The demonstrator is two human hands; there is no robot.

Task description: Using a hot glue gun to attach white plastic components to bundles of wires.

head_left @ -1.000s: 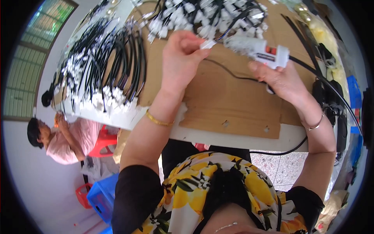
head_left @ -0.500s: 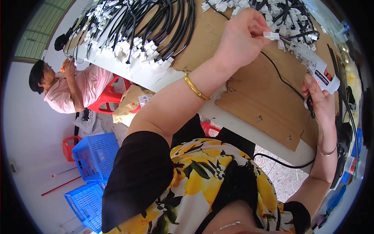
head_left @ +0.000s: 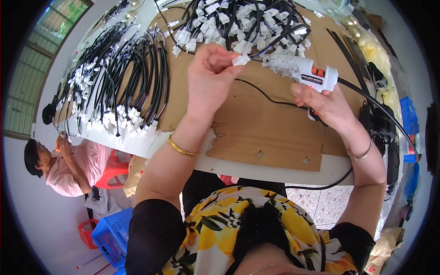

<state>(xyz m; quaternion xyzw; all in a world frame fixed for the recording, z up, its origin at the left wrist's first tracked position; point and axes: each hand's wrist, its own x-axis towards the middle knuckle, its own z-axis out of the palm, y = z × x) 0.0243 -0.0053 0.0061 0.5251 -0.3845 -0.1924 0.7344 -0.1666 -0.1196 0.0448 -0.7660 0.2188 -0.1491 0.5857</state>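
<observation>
My left hand (head_left: 211, 75) is closed, pinching a small white plastic connector (head_left: 241, 60) between thumb and fingertips. Dark wires lead from that connector toward the heap behind it. In my right hand (head_left: 327, 103) is a white hot glue gun (head_left: 300, 71), held by its handle, with a grey-smeared front end. Its nozzle points left, close beside the connector; whether they touch I cannot tell. Just beyond both hands lies a heap of black cables with white connectors (head_left: 238, 27).
Brown cardboard (head_left: 270, 133) covers much of the white table (head_left: 183, 156). More bundled black cables (head_left: 142, 73) lie at the left. A person in pink (head_left: 75, 165) sits at the far left near blue crates (head_left: 112, 236). A thick black cord (head_left: 385, 107) runs on the right.
The view has shifted, with the table sitting lower and further left. The glue gun has turned from pointing up-left to nearly level, and its nozzle has come close to the connector.
</observation>
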